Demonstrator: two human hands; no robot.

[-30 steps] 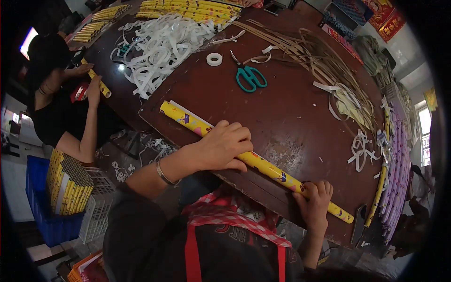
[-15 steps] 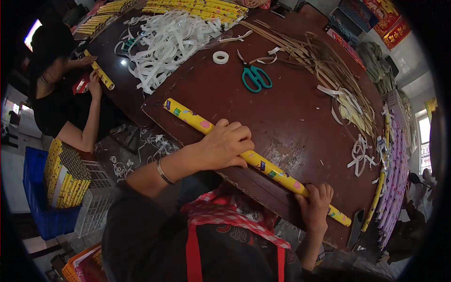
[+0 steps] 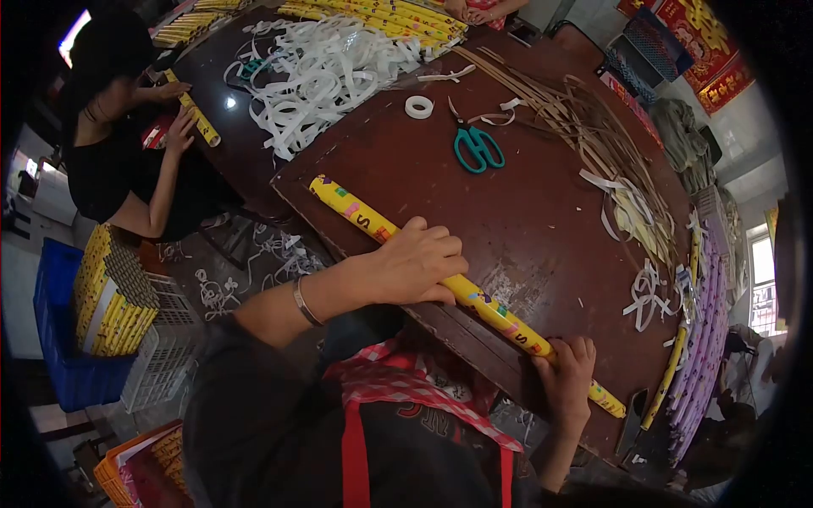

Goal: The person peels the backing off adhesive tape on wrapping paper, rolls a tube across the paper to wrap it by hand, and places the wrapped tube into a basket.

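A long yellow roll of printed paper [image 3: 500,318] lies slantwise along the near edge of the brown table. Across its middle rests my left hand [image 3: 417,261], closed over the roll with bent fingers. My right hand [image 3: 567,372] grips the same roll near its lower right end, thumb on the near side and fingers over the top. Beyond the roll are green-handled scissors [image 3: 479,151] with their blades pointing away, and beside them a white ring of tape [image 3: 418,107].
White strips [image 3: 318,85] are heaped at the back left, brown strips [image 3: 584,123] at the back right. Purple rolls [image 3: 699,339] stand beyond the right edge. At the left, a co-worker [image 3: 118,144] handles another yellow roll [image 3: 200,120]. A blue crate [image 3: 63,356] holds bundled yellow rolls.
The roll has turned under my hands: a different part of its print faces up. Both hands keep nearly the same places on it. The view has shifted slightly.
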